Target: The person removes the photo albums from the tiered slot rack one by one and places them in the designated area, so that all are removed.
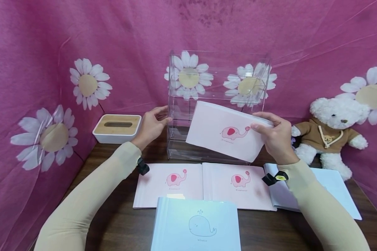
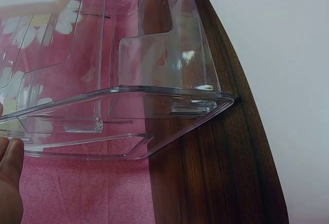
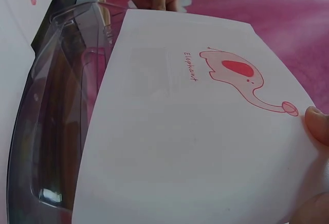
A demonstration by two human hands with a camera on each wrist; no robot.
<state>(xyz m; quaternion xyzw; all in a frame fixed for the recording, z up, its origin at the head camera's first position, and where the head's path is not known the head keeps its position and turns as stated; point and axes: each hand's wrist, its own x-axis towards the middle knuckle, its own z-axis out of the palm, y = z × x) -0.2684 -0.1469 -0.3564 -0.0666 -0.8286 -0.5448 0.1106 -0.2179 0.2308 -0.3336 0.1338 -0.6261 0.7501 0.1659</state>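
Observation:
My right hand grips a pale pink elephant booklet at its upper right corner, thumb on the cover and fingers behind. The booklet hangs tilted in front of the lower tiers of a clear acrylic display rack. At the rack's left side, my left hand holds the side panel's edge between thumb and fingers. In the left wrist view, part of that hand's thumb shows beside the clear panel. The right wrist view has the booklet's cover hiding much of the rack.
Two pink elephant booklets lie before the rack, with a blue whale booklet nearer me. Another pale blue booklet lies partly under my right arm. A tissue box stands left, a white teddy bear right.

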